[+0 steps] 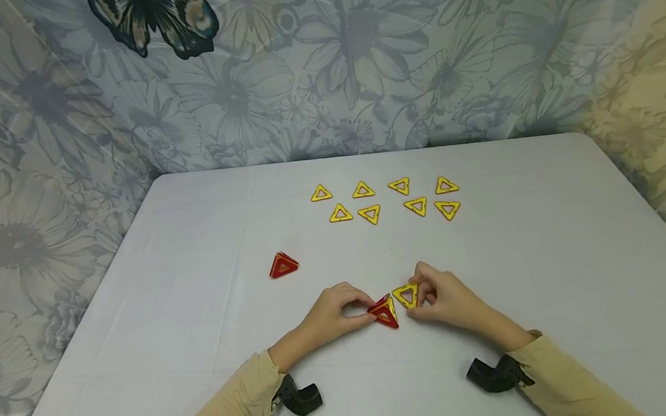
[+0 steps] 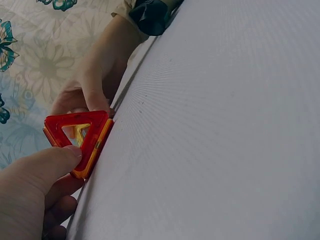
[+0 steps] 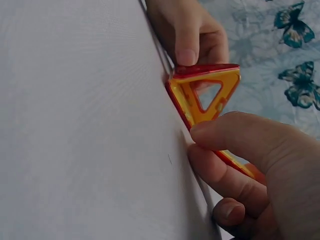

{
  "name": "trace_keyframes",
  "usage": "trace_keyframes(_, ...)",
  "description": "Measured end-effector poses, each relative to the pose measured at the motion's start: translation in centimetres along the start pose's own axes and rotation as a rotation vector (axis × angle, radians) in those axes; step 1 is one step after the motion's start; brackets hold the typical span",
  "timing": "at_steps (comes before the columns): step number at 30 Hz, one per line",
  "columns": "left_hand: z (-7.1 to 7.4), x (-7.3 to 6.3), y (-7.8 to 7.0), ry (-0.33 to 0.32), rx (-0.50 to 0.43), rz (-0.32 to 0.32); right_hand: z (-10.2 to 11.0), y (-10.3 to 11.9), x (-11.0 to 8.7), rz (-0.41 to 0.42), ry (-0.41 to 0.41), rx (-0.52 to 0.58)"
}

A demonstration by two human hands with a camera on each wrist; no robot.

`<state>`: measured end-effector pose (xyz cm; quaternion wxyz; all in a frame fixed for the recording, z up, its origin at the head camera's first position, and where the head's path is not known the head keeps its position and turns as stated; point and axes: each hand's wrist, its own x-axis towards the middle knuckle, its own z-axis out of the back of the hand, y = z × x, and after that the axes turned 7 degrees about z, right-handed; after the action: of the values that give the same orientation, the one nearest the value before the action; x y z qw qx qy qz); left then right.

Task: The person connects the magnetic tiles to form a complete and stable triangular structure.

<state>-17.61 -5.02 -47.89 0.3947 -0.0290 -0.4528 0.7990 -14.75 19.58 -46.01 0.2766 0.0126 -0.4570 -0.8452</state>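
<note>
Steadying a red-and-yellow tile pyramid point(image 1: 388, 310) appears to be the part given to the left grip point(image 1: 340, 309), by which it is pinched between thumb and fingers at the front of the worktop point(image 1: 201, 307). By the right grip point(image 1: 446, 300), a yellow triangular tile point(image 1: 403, 287) is pinched and held just beside the pyramid; whether the two touch cannot be told. Joining is judged to be the step in hand. For the next move, edges would need to be lined up and met gently, without the pyramid being tipped. Farther out, a red pyramid point(image 1: 282, 261) is set apart, and beyond it eight loose yellow triangles point(image 1: 341, 218) are laid in two rows.
</note>
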Motion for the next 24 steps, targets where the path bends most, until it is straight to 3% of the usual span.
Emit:
trace_keyframes(9, 0.08, 0.05, -0.24, -0.006, -0.007, -0.003, -0.39, 0.51, 0.01, -0.031, 0.031, -0.021)
trace_keyframes(24, 0.19, 0.09, -0.34, 0.009, 0.007, 0.011, -0.31, 0.22, -0.06, 0.027, 0.039, 0.053)
